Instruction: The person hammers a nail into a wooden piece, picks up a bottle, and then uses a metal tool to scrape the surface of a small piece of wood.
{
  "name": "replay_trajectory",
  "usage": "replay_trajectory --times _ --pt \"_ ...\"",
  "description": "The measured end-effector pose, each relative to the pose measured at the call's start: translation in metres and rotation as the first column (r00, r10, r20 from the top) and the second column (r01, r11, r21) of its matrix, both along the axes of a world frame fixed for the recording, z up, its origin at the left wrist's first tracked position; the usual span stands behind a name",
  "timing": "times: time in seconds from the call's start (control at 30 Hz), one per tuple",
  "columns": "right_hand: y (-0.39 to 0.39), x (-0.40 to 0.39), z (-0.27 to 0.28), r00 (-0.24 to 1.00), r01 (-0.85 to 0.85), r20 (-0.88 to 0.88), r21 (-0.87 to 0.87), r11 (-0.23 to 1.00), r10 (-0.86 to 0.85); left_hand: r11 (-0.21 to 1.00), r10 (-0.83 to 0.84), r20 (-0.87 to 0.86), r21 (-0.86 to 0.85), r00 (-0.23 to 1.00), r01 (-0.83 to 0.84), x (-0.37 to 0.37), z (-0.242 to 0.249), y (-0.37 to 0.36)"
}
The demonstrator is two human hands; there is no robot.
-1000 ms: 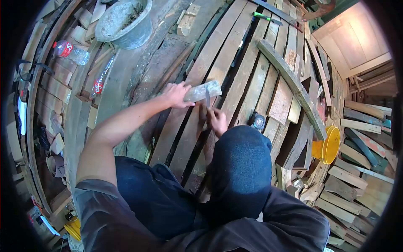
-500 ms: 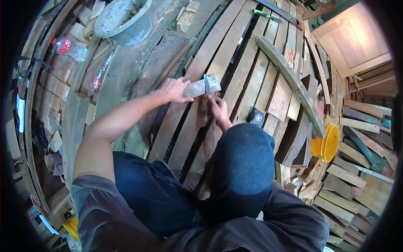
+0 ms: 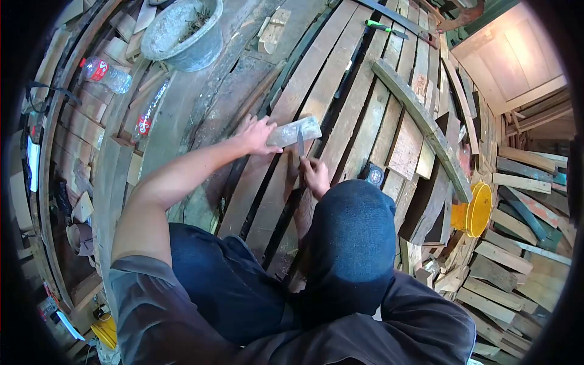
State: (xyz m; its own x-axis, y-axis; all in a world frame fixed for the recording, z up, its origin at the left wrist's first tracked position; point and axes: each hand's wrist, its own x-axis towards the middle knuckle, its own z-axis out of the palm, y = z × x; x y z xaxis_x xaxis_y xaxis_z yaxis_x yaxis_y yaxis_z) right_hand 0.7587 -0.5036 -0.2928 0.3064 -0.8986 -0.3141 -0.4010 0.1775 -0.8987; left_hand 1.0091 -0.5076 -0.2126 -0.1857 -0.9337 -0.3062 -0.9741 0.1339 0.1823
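In the middle of the head view, my left hand point(image 3: 258, 135) is wrapped round the left end of a pale rectangular block point(image 3: 307, 128), which looks like a sharpening stone. My right hand point(image 3: 316, 176) is closed on a narrow flat metal blade point(image 3: 300, 145), whose far end lies across the block's face. The hand sits at the near end of the blade, below the block. Wooden slats point(image 3: 274, 188) run beneath both hands.
Farther back are a grey basin point(image 3: 204, 45), a green-handled knife point(image 3: 380, 26) and a saw point(image 3: 395, 18). On the right lie a curved beam point(image 3: 420, 121), a tape measure point(image 3: 373, 174) and a yellow bucket point(image 3: 479, 210). Plastic bottles point(image 3: 109, 76) lie left.
My right hand and the blade have moved down toward me, so the blade reaches less far over the block. The whole view has shifted slightly.
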Motion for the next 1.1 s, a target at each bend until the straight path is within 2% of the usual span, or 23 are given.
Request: replay_trajectory --times 0.03,0.1,0.17,0.3,0.37,0.4,0.47,0.53,0.57,0.6,0.7,0.77,0.87,1.1 --pt "0.011 0.003 0.025 0.99 0.027 0.13 0.245 0.969 -0.061 1.0 0.003 -0.005 0.012 1.0 -0.003 0.001 0.001 -0.001" --pt "0.008 -0.001 0.031 0.963 0.017 0.257 0.253 0.967 -0.084 0.999 0.008 -0.022 0.041 1.0 -0.007 0.0 -0.001 -0.001" --pt "-0.002 -0.004 0.038 0.942 -0.02 0.331 0.205 0.979 -0.05 1.0 -0.007 -0.015 0.0 1.0 0.007 0.001 -0.006 -0.001" --pt "-0.007 0.001 0.067 0.938 -0.089 0.342 0.106 0.99 0.048 0.998 -0.055 -0.054 -0.024 0.997 0.054 0.004 -0.005 -0.006" --pt "-0.008 0.0 0.077 0.923 -0.119 0.379 0.119 0.986 0.066 0.992 -0.105 -0.082 -0.076 0.991 0.098 0.013 -0.006 -0.011" --pt "-0.008 0.001 0.083 0.913 -0.128 0.402 0.135 0.983 0.064 0.993 -0.081 -0.22 -0.1 0.972 0.06 0.021 -0.01 -0.016" --pt "-0.011 0.001 0.093 0.883 -0.157 0.464 0.144 0.977 0.074 0.991 -0.047 -0.483 -0.13 0.875 -0.019 0.032 -0.017 -0.03" --pt "-0.014 0.0 0.1 0.883 -0.181 0.459 0.133 0.974 0.102 0.98 0.157 -0.68 0.015 0.717 -0.201 0.031 -0.016 -0.047" --pt "-0.015 -0.001 0.102 0.883 -0.191 0.457 0.128 0.973 0.113 0.957 0.255 -0.751 0.104 0.609 -0.272 0.03 -0.015 -0.055" --pt "-0.015 -0.002 0.102 0.857 -0.196 0.507 0.161 0.967 0.09 0.96 0.242 -0.867 0.149 0.435 -0.238 0.029 -0.022 -0.064" --pt "-0.016 -0.001 0.105 0.766 -0.226 0.643 0.257 0.94 0.008 0.882 0.468 -0.859 0.441 0.209 -0.165 0.007 0.042 -0.062" --pt "-0.014 -0.001 0.109 0.697 -0.249 0.714 0.327 0.912 -0.066 0.888 0.458 -0.85 0.449 0.261 -0.094 0.002 0.044 -0.066" --pt "-0.014 -0.004 0.103 0.755 -0.263 0.654 0.259 0.929 0.031 0.914 0.391 -0.863 0.404 0.321 -0.027 -0.01 0.059 -0.059" --pt "-0.013 -0.007 0.098 0.834 -0.237 0.548 0.246 0.94 0.067 0.94 0.338 -0.886 0.331 0.317 -0.077 -0.013 0.032 -0.057"
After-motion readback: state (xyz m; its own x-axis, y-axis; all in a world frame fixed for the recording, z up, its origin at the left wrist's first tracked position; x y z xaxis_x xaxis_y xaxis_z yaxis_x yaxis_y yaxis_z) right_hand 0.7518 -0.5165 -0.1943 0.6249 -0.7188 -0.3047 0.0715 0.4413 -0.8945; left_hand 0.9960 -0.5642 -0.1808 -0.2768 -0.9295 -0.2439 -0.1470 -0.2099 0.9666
